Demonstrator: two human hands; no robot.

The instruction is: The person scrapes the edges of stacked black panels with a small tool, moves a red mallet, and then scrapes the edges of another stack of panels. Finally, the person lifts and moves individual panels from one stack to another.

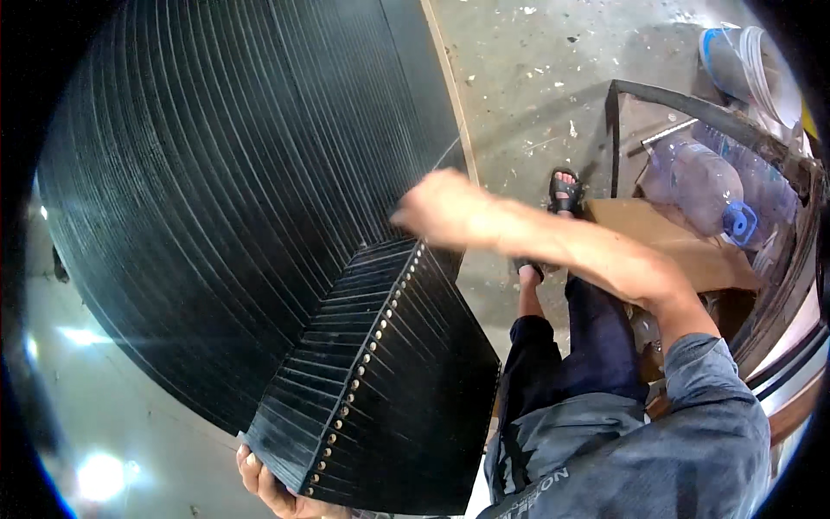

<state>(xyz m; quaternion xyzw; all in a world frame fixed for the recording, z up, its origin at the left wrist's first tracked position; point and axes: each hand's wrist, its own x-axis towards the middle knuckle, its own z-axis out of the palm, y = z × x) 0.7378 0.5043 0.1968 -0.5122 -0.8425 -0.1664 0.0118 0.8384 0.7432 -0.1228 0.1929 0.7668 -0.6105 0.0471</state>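
A black angular piece [432,372] with ridged faces lies in front of me, a row of round metal studs [370,346] running along its edge. Beneath and beyond it spreads a large black surface [207,173] marked by long parallel ridges. My left hand [268,489] is wrapped round the lower left end of the studded piece, its palm hidden underneath. At the far end of the stud row, my right hand [432,208] hovers with its fingers curled. It is blurred, and whatever its fingers hold is hidden.
A dark-framed crate or stand [692,99] at the right holds clear plastic bottles [705,182] and a cardboard box [666,242]. Behind it lies a bucket [735,65]. Light scraps dot the concrete floor [527,104]; my sandalled foot [565,189] stands near the crate.
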